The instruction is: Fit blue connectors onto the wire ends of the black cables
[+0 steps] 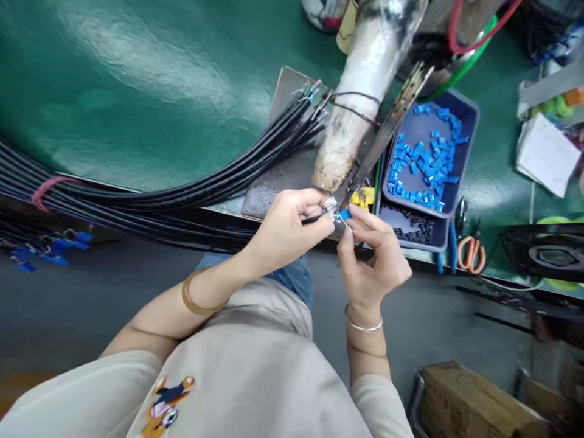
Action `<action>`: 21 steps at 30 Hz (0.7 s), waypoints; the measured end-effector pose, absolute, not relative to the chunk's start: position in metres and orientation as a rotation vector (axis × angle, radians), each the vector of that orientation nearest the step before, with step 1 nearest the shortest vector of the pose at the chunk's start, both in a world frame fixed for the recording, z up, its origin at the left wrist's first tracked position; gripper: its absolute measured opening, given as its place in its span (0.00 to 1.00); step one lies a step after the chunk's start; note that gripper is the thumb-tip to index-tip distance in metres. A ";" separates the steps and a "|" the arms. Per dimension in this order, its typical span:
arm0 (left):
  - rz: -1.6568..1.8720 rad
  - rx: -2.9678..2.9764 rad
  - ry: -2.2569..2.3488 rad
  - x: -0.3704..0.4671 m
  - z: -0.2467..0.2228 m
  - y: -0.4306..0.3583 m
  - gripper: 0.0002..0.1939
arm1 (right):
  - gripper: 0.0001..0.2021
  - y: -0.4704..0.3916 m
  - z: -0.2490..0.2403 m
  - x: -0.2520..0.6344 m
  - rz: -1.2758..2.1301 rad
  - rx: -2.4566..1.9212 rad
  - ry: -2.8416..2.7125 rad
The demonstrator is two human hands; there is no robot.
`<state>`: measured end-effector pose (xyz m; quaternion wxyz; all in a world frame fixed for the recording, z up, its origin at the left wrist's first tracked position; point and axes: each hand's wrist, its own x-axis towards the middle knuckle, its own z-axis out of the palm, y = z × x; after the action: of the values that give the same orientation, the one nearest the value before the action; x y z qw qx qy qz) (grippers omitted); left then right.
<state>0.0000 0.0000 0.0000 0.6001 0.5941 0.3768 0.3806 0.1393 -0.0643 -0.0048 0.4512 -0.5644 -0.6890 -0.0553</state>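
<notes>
My left hand pinches the end of a black cable, where thin stripped wires fan out near the fingertips. A small blue connector sits between the fingertips of my right hand, right beside those wires. Whether a wire is inside the connector is too small to tell. Just above both hands are the blunt tip of a wrapped white tube and a slim metal arm. A yellow piece lies behind my right fingers.
A bundle of black cables crosses the table edge at left, tied with a pink band. At right stand a bin of blue connectors and a bin of small black parts. Orange-handled scissors lie near the edge.
</notes>
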 end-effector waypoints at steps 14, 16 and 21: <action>0.860 1.347 0.850 -0.001 0.005 0.000 0.07 | 0.11 -0.063 0.001 0.139 -0.171 -1.375 -1.744; 0.808 1.319 0.843 -0.001 0.003 0.001 0.08 | 0.11 -0.064 0.000 0.140 -0.174 -1.378 -1.784; 0.783 1.303 0.831 -0.002 0.002 0.000 0.08 | 0.10 -0.066 -0.002 0.142 -0.208 -1.399 -1.757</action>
<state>-0.0018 0.0004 0.0016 0.6475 0.5731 0.3656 0.3444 0.1417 -0.0662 -0.0017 0.4287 -0.5606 -0.7036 -0.0832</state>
